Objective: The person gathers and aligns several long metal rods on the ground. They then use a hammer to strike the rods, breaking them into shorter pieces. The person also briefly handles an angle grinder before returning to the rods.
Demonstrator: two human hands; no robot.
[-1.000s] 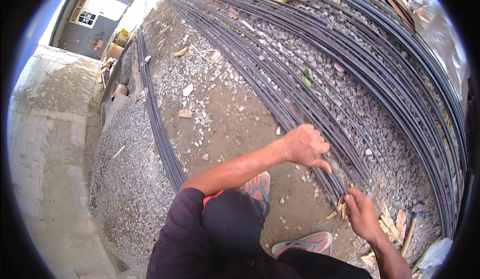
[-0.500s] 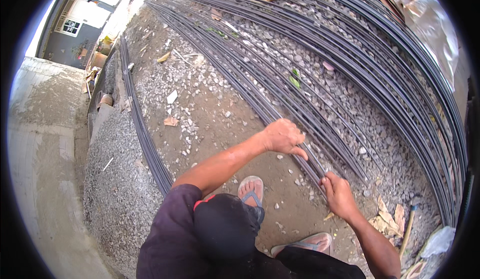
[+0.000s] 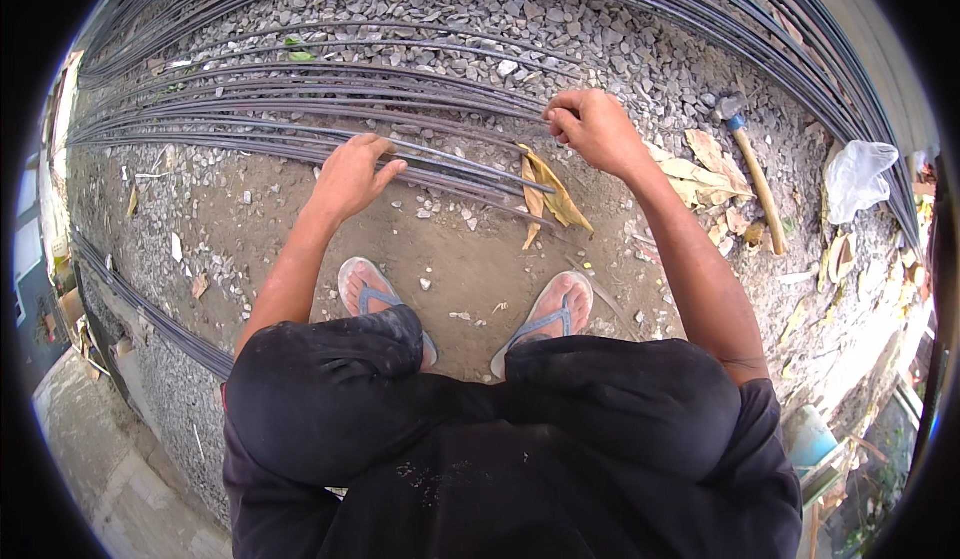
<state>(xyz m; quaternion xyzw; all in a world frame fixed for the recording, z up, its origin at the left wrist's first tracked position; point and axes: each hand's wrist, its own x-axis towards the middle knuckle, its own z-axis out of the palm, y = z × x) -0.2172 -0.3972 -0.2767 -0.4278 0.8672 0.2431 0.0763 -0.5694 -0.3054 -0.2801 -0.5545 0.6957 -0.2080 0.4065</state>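
Observation:
Long dark steel rods lie across the ground in front of me. My left hand (image 3: pixel 352 175) rests over the nearest bundle of steel rods (image 3: pixel 465 173), thumb apart from the fingers. Farther right, my right hand (image 3: pixel 598 135) has its fingers curled and pinched at the end of a rod in the middle group of steel rods (image 3: pixel 450 95). The fingertips cover the exact grip. A dry yellow-brown leaf (image 3: pixel 556 191) lies against the ends of the near rods.
Grey gravel (image 3: pixel 560 21) spreads beyond the rods, with a large rod bundle (image 3: pixel 650 1) arching behind it. To the right are a wooden-handled hammer (image 3: pixel 757 174), dry leaves (image 3: pixel 705 174) and a clear plastic bag (image 3: pixel 860 181). Another rod bundle (image 3: pixel 165 317) lies at left. My sandalled feet stand between.
My view has turned toward the right. Both hands were on the near rods; my right hand has shifted to the middle group's ends, and my left hand's grip has loosened.

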